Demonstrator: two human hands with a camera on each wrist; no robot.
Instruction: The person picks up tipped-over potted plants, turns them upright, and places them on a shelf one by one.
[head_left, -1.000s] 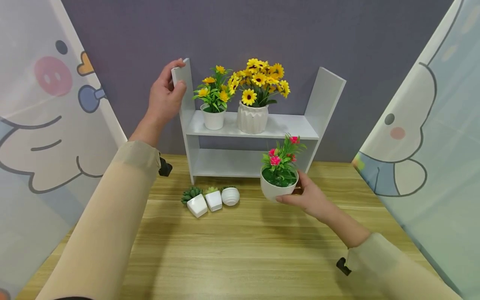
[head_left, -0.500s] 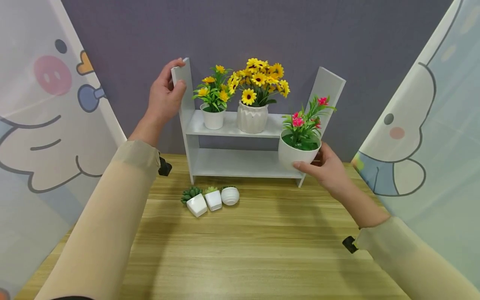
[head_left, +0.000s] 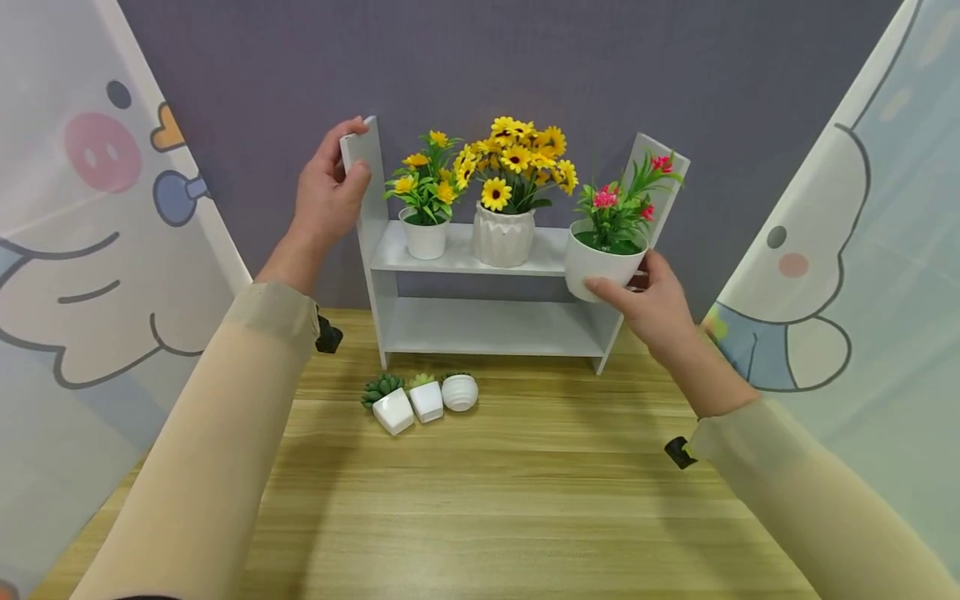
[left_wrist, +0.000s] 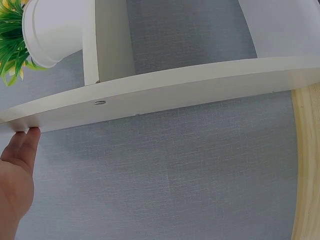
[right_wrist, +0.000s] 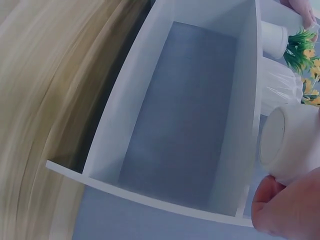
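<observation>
My left hand (head_left: pixel 330 185) grips the upper end of the left side panel of a white two-tier shelf (head_left: pixel 495 327), thumb on its front edge. In the left wrist view its fingertips (left_wrist: pixel 33 131) touch the panel's outer face. My right hand (head_left: pixel 656 304) holds a white flowerpot (head_left: pixel 603 268) with pink artificial flowers, thumb at the front of the pot. The pot overlaps the right end of the upper board, and its round base (right_wrist: pixel 274 136) shows in the right wrist view. To its left on that board stand a ribbed pot of sunflowers (head_left: pixel 506 237) and a small yellow-flowered pot (head_left: pixel 427 237).
Three little white succulent pots (head_left: pixel 393 412) lie tipped over on the wooden table (head_left: pixel 480 508) before the shelf. A grey wall (head_left: pixel 480 58) rises behind it. Cartoon-printed panels (head_left: pixel 806 333) flank the table on both sides.
The right hand has carried the pink-flowered pot up and to the right, from in front of the lower tier to the upper board's right end. The left hand has stayed on the panel.
</observation>
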